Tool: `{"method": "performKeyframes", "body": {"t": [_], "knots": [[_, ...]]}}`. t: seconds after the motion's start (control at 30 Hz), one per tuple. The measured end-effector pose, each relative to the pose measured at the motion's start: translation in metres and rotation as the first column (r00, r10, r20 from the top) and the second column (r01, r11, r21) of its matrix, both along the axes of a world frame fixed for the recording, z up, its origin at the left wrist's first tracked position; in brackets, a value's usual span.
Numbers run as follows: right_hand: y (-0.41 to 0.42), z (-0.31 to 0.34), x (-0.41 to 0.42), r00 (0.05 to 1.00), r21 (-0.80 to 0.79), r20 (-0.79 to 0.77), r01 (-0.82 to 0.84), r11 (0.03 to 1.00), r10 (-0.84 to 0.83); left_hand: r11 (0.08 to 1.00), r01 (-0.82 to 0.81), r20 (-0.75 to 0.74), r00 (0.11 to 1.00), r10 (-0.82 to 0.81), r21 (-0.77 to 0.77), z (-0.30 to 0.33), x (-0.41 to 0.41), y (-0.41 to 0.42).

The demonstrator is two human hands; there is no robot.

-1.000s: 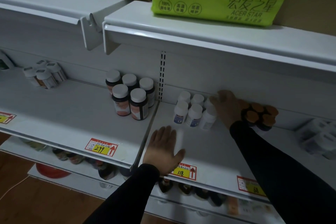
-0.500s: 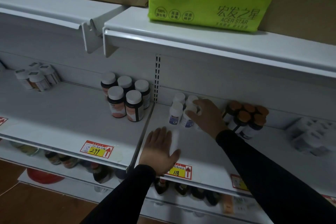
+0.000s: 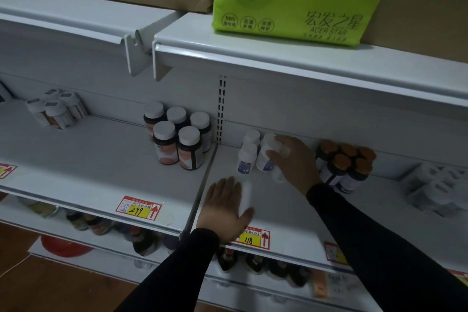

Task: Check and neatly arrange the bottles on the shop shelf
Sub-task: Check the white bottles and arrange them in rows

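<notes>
While the left hand (image 3: 226,210) lies flat on the shelf (image 3: 286,210), fingers straight and spread near the front edge just above the yellow price tag (image 3: 253,237) marked 118, the right hand (image 3: 295,162) reaches into the cluster of small white bottles (image 3: 247,157) standing near the back panel; its fingers curl over the white cap of one bottle on the right side of that group, thumb low against the body, though the hand hides whether the bottle is upright or leaning. Two white bottles to the left of the grip stand free and upright; another cap shows behind them. To the right, close to the wrist, sits a tight bunch of orange-capped bottles (image 3: 344,164); to the left, across the shelf joint, stand five dark bottles with white caps (image 3: 177,137), squared up and well apart from the work.

The step in hand appears to be checking one white bottle and squaring it with its neighbours; done well, it would be lifted straight up before turning, so that the neighbours are not knocked over; light plastic of this kind would likely tip at a nudge. The label should face the aisle like the two in front; the sleeve needs watching near the orange caps; the flat left hand could steady the front row if it shifts.
</notes>
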State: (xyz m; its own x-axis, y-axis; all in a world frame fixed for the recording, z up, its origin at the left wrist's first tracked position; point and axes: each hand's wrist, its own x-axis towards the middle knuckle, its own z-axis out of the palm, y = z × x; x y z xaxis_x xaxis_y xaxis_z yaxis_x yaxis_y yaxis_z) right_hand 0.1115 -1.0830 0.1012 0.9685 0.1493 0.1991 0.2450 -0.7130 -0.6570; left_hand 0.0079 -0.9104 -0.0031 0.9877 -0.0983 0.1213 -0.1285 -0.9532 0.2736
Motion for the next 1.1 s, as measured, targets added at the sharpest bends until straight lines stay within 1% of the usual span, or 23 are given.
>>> {"method": "performKeyframes", "body": {"t": [0.07,0.17,0.2,0.27,0.33,0.37,0.4,0.43,0.5,0.57,0.6,0.63,0.67,0.73,0.83,0.9,1.03,1.1], "knots": [[-0.004,0.006,-0.004,0.999,0.081,0.033,0.007,0.997,-0.01,1.0,0.009,-0.053,0.999,-0.01,-0.003,0.001,0.0,0.001],[-0.01,0.015,-0.01,1.0,0.188,0.013,0.008,0.982,-0.011,1.0,0.016,-0.07,0.997,-0.018,-0.022,0.008,0.001,0.002],[-0.012,0.018,-0.012,1.0,0.24,-0.006,0.006,0.971,-0.004,0.999,0.014,-0.099,0.995,-0.018,-0.041,0.016,0.001,0.002],[-0.015,0.023,-0.016,0.999,0.318,-0.052,0.01,0.948,0.007,0.99,-0.011,-0.176,0.984,-0.014,-0.14,0.035,0.003,0.002],[-0.018,0.023,-0.022,0.996,0.379,-0.091,0.018,0.925,0.018,0.955,-0.036,-0.196,0.98,-0.023,-0.293,0.055,0.004,0.004],[-0.018,0.022,-0.024,0.993,0.418,-0.114,0.029,0.908,0.02,0.919,-0.049,-0.2,0.979,-0.033,-0.392,0.062,0.005,0.004],[-0.019,0.02,-0.025,0.99,0.454,-0.136,0.045,0.89,0.02,0.863,-0.07,-0.212,0.976,-0.045,-0.501,0.068,0.005,0.004],[-0.02,0.018,-0.027,0.986,0.473,-0.164,0.06,0.879,0.02,0.781,-0.092,-0.218,0.974,-0.058,-0.618,0.076,0.005,0.002],[-0.017,0.016,-0.03,0.981,0.49,-0.192,0.066,0.869,0.034,0.586,-0.136,-0.228,0.97,-0.087,-0.799,0.088,0.005,-0.003],[-0.015,0.014,-0.033,0.979,0.507,-0.203,0.078,0.858,0.031,0.414,-0.15,-0.231,0.961,-0.152,-0.898,0.101,0.004,-0.01],[-0.014,0.015,-0.035,0.978,0.51,-0.209,0.09,0.855,0.022,0.371,-0.144,-0.228,0.954,-0.193,-0.917,0.107,0.003,-0.013],[-0.012,0.018,-0.038,0.977,0.51,-0.21,0.093,0.855,0.019,0.35,-0.133,-0.217,0.953,-0.213,-0.927,0.11,0.002,-0.016],[-0.011,0.02,-0.04,0.976,0.507,-0.215,0.095,0.856,0.019,0.357,-0.115,-0.2,0.956,-0.213,-0.927,0.111,0.0,-0.018],[-0.008,0.023,-0.043,0.971,0.509,-0.236,0.098,0.855,0.029,0.33,-0.105,-0.175,0.966,-0.191,-0.938,0.109,-0.002,-0.022],[-0.005,0.029,-0.048,0.965,0.539,-0.259,0.106,0.836,0.044,0.266,-0.14,-0.189,0.968,-0.167,-0.954,0.11,-0.003,-0.024],[-0.004,0.032,-0.05,0.958,0.558,-0.28,0.105,0.823,0.067,0.231,-0.16,-0.206,0.96,-0.188,-0.96,0.11,-0.003,-0.023],[-0.003,0.034,-0.054,0.926,0.651,-0.349,0.128,0.748,0.145,0.112,-0.193,-0.217,0.937,-0.273,-0.975,0.108,-0.001,-0.021],[-0.002,0.034,-0.054,0.913,0.673,-0.363,0.119,0.73,0.186,0.019,-0.23,-0.223,0.918,-0.327,-0.973,0.11,-0.001,-0.021]]}}
